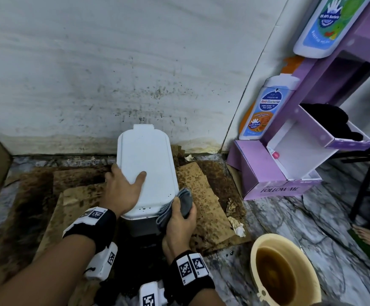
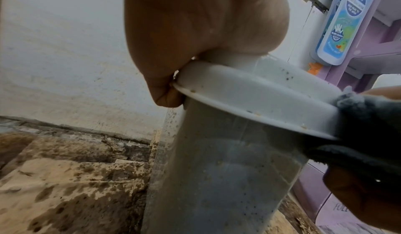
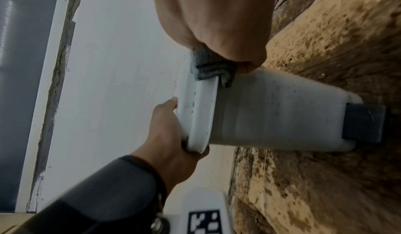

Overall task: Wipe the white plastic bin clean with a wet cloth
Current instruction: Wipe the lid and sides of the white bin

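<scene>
The white plastic bin (image 1: 146, 160) stands upright on stained cardboard, lid closed, close to the wall. My left hand (image 1: 126, 182) grips the lid's near left edge, thumb on top and fingers curled under the rim (image 3: 190, 145). My right hand (image 1: 180, 221) holds a folded grey cloth (image 1: 185, 200) against the lid's near right corner. In the left wrist view the cloth (image 2: 364, 126) wraps over the lid rim, and small brown specks dot the rim and the bin's body (image 2: 228, 177). In the right wrist view the cloth (image 3: 210, 66) covers the rim edge.
Stained cardboard sheets (image 1: 203, 195) lie under and around the bin. A beige basin (image 1: 254, 250) of brown water sits on the floor at the near right. A purple box (image 1: 265, 173) and shelf with bottles (image 1: 261, 107) stand at the right. A spattered wall rises behind.
</scene>
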